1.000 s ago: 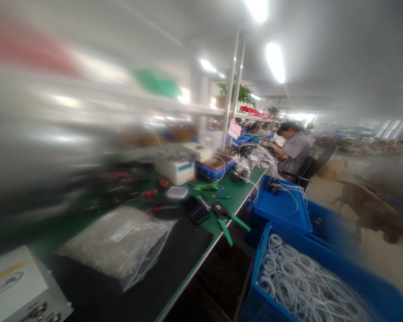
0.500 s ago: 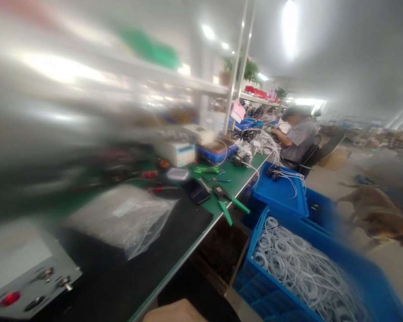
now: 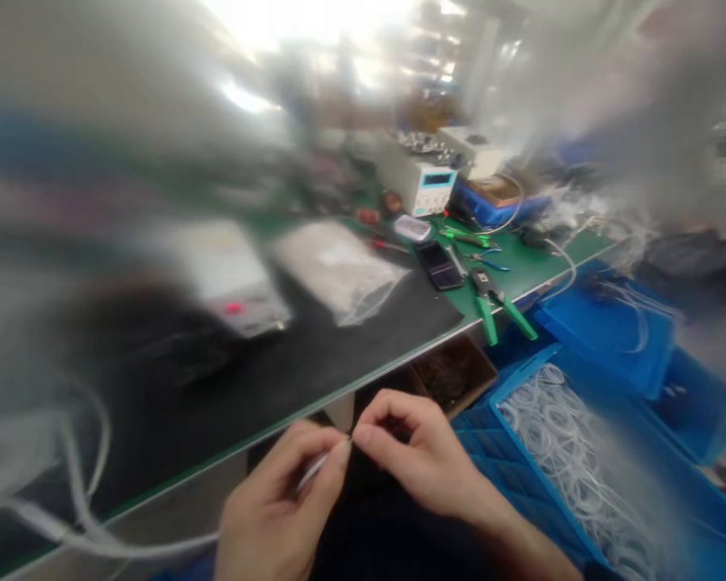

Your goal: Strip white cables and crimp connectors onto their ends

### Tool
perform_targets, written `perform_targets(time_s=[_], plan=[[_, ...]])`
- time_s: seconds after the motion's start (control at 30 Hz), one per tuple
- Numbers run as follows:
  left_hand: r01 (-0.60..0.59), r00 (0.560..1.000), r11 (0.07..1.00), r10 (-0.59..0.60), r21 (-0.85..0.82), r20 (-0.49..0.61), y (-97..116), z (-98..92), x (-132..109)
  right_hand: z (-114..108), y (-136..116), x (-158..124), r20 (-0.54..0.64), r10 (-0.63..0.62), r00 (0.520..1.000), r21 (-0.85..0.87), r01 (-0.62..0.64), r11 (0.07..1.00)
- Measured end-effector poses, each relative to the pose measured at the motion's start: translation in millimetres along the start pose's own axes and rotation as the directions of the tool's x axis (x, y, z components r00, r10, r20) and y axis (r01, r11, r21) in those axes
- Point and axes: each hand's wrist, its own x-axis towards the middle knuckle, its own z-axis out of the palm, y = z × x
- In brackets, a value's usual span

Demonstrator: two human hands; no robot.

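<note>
Just off the front edge of the bench, both hands meet fingertip to fingertip. My left hand point(image 3: 284, 500) is closed around a white cable point(image 3: 157, 551), which runs out to the left and loops back over the bench edge. My right hand point(image 3: 420, 456) pinches thumb against forefinger at a tiny tip by the left fingertips, apparently the end of that cable; the detail is too small to make out. The dark clothing on my lap lies below the hands. Toward the left, more white cable blurs together on the bench.
A black mat point(image 3: 242, 383) covers the green bench. On the bench are a clear bag point(image 3: 332, 270), a box with a red light point(image 3: 235, 282), a phone point(image 3: 440, 266), green-handled pliers point(image 3: 499, 307) and a power supply point(image 3: 432, 190). A blue crate point(image 3: 496, 440) of coiled white cables stands right.
My view has swung left and down. Both hands now show, together at the cable; before, only part of one hand showed at the bottom edge.
</note>
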Motion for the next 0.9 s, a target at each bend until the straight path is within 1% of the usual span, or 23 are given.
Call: perform_targets(time_s=[0.03, 0.07, 0.17, 0.23, 0.37, 0.5, 0.63, 0.8, 0.83, 0.9], plan=[[-0.022, 0.999, 0.999, 0.023, -0.033, 0.040, 3, 0.2, 1, -2, 1, 0, -0.007, 0.006, 1.000, 0.015, -0.006, 1.000], [-0.020, 0.998, 0.998, 0.023, -0.060, 0.054, 4, 0.3, 2, -5, 3, 0, -0.017, 0.011, 1.000, 0.029, -0.011, 1.000], [0.012, 0.999, 0.993, -0.007, -0.115, 0.037, 3, -0.2, 5, -13, 8, 2, -0.046, 0.024, 0.999, 0.034, -0.022, 0.999], [0.027, 0.999, 0.989, -0.022, -0.145, 0.036, 2, -1.0, 6, -15, 11, 3, -0.035, 0.026, 0.999, 0.010, -0.026, 1.000], [0.036, 0.999, 0.983, -0.028, -0.183, 0.045, 3, -2.2, 5, -9, 12, 3, 0.024, -0.003, 1.000, -0.036, 0.004, 0.999], [0.043, 0.998, 0.983, -0.035, -0.180, 0.051, 5, -2.7, 3, 0, 9, 5, 0.044, -0.010, 0.999, -0.066, 0.013, 0.998], [0.039, 0.999, 0.988, -0.033, -0.151, 0.041, 5, -2.2, 2, 4, 5, 7, 0.028, -0.043, 0.999, -0.110, 0.046, 0.993], [0.008, 1.000, 0.991, -0.007, -0.135, 0.004, 8, -0.3, 2, 9, 5, 2, -0.032, -0.122, 0.992, -0.188, 0.113, 0.976], [-0.001, 1.000, 0.991, 0.000, -0.135, -0.004, 9, 0.0, 2, 10, 6, 1, -0.040, -0.121, 0.992, -0.182, 0.112, 0.977], [-0.011, 1.000, 0.991, 0.010, -0.134, -0.013, 10, 0.4, 1, 13, 7, -1, -0.035, -0.076, 0.997, -0.118, 0.071, 0.990]])
